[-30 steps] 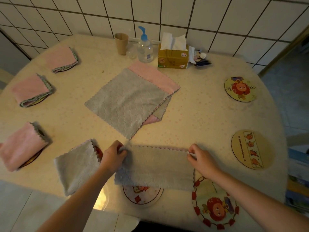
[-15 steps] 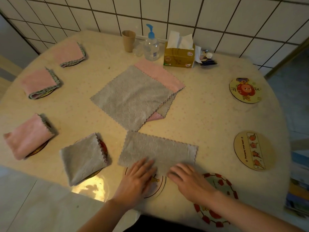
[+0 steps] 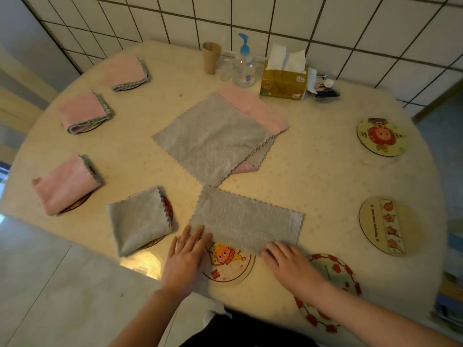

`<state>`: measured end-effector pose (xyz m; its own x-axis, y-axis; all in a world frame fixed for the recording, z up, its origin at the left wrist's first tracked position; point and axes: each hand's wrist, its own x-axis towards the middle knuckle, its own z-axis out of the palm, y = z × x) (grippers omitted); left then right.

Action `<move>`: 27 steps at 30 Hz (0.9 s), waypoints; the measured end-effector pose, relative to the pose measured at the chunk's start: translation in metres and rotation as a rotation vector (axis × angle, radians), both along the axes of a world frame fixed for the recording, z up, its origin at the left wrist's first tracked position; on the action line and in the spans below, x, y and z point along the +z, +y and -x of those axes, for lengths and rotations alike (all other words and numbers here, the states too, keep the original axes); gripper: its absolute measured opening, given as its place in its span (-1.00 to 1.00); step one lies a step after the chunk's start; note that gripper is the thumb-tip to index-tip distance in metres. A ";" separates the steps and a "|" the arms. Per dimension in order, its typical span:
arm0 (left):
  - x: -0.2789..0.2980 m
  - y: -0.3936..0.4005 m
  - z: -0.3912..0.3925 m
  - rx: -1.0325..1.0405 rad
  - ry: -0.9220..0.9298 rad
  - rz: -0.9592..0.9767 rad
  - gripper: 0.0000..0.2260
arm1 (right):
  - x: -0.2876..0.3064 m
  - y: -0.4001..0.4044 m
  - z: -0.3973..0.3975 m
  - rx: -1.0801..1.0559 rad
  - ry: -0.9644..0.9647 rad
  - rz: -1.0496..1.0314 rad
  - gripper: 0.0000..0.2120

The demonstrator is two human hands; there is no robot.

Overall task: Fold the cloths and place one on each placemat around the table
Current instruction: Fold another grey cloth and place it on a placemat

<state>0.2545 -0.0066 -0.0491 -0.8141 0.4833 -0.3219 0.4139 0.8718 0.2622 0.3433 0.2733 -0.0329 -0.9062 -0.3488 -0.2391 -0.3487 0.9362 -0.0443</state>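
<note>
Both hands have slid apart along the near edge of the half-folded grey cloth (image 3: 246,220): the left hand (image 3: 184,259) lies flat on its near-left corner, the right hand (image 3: 288,265) flat by its near-right corner, gripping nothing. Bare cream tabletop (image 3: 323,176) stretches beyond and rightward.

Two bare forearms reach in from the lower edge, uncovered from elbow to wrist, with no sleeve showing on either. The left hand (image 3: 185,261) and the right hand (image 3: 290,267) are ungloved, carrying no ring, watch or bracelet. A strip of dark clothing shows between the arms at the bottom.
</note>
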 end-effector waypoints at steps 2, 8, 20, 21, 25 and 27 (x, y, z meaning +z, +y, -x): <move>0.003 0.003 0.001 0.041 -0.013 -0.027 -0.40 | 0.000 -0.005 0.000 -0.012 -0.011 -0.015 -0.46; 0.020 0.031 -0.003 0.076 -0.006 0.022 -0.53 | 0.024 -0.008 0.015 -0.066 -0.112 0.031 -0.34; 0.028 0.118 -0.057 -0.197 -0.043 -0.267 -0.48 | 0.066 -0.020 -0.042 -0.226 -0.056 0.313 -0.60; 0.024 0.114 -0.064 -0.227 -0.021 -0.240 -0.53 | 0.066 -0.019 -0.051 -0.238 -0.062 0.341 -0.62; 0.016 0.096 -0.099 -0.321 0.029 -0.150 -0.55 | 0.064 -0.008 -0.068 -0.198 -0.131 0.404 -0.69; 0.015 0.089 -0.106 -0.320 0.011 -0.157 -0.50 | 0.051 0.008 -0.061 -0.167 -0.052 0.333 -0.75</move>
